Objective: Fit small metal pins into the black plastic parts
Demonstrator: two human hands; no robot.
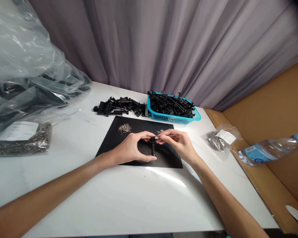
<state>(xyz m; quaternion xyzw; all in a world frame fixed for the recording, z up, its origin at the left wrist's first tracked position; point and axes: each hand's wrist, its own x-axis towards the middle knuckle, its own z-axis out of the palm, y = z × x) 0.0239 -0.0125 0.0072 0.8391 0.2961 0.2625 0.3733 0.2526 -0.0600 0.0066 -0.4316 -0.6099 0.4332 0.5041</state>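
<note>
Over a black mat [119, 140] on the white table, my left hand [132, 148] pinches a small black plastic part [153, 147] upright between thumb and fingers. My right hand [177, 143] holds a thin metal tool or pin [169, 136], its tip at the top of that part. Two small heaps of tiny metal pieces lie on the mat: one pile [124, 128] at the upper left, another pile [160, 131] just behind my fingers.
A blue basket [172, 117] full of black parts stands behind the mat, with a loose heap of black parts [119, 106] to its left. Large plastic bags [22, 79] fill the left; a bag of metal bits [20, 140] lies below them. Right: a small bag [220, 138], a water bottle [268, 150], a cardboard wall [275, 109].
</note>
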